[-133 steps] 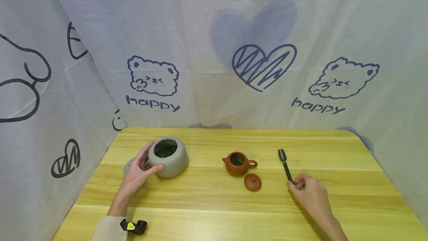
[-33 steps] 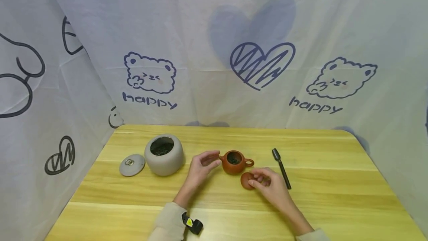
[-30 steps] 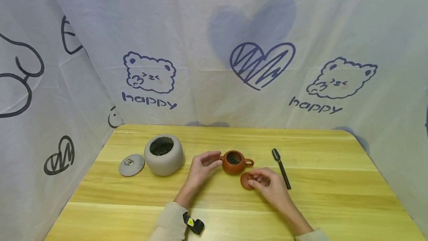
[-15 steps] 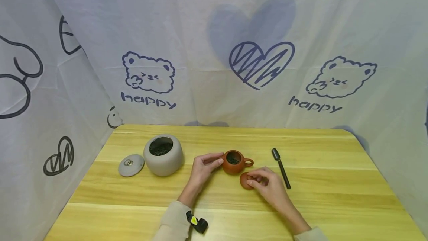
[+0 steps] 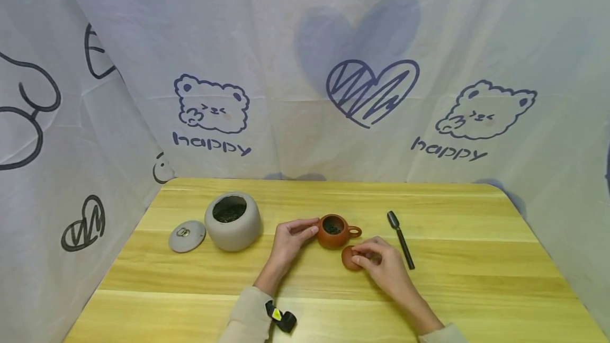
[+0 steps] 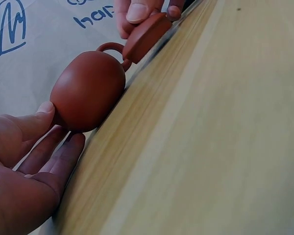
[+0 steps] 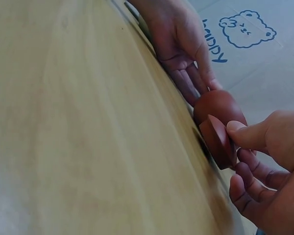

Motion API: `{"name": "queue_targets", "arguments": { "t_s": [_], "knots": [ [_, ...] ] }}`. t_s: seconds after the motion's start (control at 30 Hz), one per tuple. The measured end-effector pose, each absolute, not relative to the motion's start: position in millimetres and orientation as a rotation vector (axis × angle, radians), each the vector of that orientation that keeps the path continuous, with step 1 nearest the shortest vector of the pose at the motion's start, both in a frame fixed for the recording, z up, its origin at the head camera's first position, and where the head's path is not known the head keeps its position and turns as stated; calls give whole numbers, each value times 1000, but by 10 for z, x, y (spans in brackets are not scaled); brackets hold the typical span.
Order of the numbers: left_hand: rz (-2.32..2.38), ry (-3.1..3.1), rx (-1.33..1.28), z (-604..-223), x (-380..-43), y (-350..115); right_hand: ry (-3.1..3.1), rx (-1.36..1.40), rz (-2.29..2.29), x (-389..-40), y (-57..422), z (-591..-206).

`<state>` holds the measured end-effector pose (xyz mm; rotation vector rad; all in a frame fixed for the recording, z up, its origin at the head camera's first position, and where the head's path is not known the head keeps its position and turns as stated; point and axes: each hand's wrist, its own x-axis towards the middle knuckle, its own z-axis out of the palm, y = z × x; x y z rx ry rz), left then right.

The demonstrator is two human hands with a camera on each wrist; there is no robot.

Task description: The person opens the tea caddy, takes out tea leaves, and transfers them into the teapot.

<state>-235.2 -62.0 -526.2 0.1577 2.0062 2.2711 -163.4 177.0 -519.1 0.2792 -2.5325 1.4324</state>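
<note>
A small reddish-brown clay teapot (image 5: 333, 239) stands uncovered on the table, dark tea leaves inside and its handle to the right. My left hand (image 5: 287, 244) holds it at the spout end, thumb and fingers on either side of the spout, as the left wrist view (image 6: 34, 161) also shows. Just in front of the teapot, the matching lid (image 7: 217, 142) is pinched at its knob between the thumb and fingers of my right hand (image 5: 387, 268). The lid looks tilted and close to the tabletop; whether it touches the wood I cannot tell. My fingers hide the knob.
To the left is an uncovered grey jar (image 5: 233, 234) holding dark tea leaves, with its grey lid (image 5: 187, 236) beside it. A dark tea scoop (image 5: 401, 240) lies right of the teapot. Printed cloth (image 5: 295, 168) hangs behind the wooden table (image 5: 476, 258).
My left hand has left the grey jar and come to the teapot's spout. The right hand has put down the scoop and taken the teapot lid. Over the last half second, both hands hold still.
</note>
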Motion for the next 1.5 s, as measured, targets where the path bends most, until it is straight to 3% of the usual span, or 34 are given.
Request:
{"name": "queue_targets", "arguments": {
  "t_s": [1.0,1.5],
  "knots": [
    [2262,2009,172,-5258,-2354,-622,-2375,389,1405,-1745,1699,-4933],
    [2274,1976,134,-5253,-2344,-628,-2362,423,1413,-2004,1525,-4833]
  ]
}}
